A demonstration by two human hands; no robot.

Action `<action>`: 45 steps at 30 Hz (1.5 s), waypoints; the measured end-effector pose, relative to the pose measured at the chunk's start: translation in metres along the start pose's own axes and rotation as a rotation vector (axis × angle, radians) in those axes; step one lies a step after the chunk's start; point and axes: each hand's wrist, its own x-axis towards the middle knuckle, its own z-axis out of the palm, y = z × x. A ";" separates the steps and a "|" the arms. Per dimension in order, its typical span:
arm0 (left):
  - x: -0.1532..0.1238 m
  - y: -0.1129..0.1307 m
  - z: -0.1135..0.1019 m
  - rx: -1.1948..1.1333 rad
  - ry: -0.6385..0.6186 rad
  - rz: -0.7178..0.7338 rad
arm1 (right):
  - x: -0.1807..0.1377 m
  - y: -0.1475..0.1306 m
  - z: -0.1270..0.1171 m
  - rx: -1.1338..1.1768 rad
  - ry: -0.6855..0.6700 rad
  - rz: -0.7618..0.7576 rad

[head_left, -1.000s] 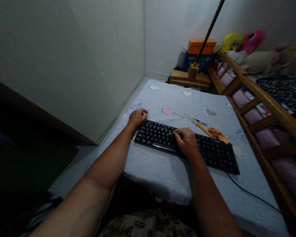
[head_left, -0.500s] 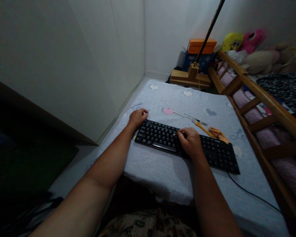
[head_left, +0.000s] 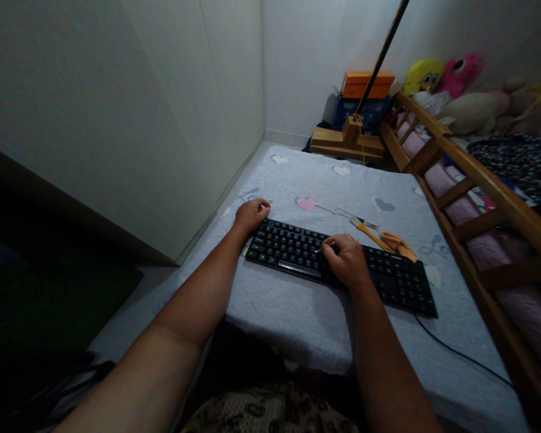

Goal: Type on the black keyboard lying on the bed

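A black keyboard lies on a pale blue mat with hearts. My left hand is curled against the keyboard's far left corner and steadies it. My right hand rests over the middle keys, fingers pinched on a thin light stick whose tip points left onto the keys. What the stick is cannot be made out.
Beyond the keyboard lie a yellow-handled tool, thin metal tools and an orange cloth. The keyboard's cable runs off right. A wooden railing borders the right side, boxes and plush toys behind. A white wall stands left.
My right hand shifted a little right along the keys and then slightly back, the stick's tip moving with it. My left hand has stayed put.
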 end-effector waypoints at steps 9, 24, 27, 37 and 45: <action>0.000 -0.001 0.001 0.004 0.005 0.021 | 0.001 0.002 0.000 -0.018 0.019 0.014; 0.000 0.000 0.000 0.001 0.002 0.004 | -0.001 -0.001 -0.002 0.007 -0.007 -0.017; 0.000 0.000 0.000 0.000 0.002 0.002 | -0.001 -0.002 -0.002 0.015 -0.014 -0.012; 0.001 -0.001 0.001 0.006 -0.002 -0.001 | -0.001 -0.003 -0.001 0.038 -0.023 -0.031; -0.001 0.001 -0.001 -0.003 0.007 0.001 | -0.001 -0.006 0.004 0.045 -0.050 -0.076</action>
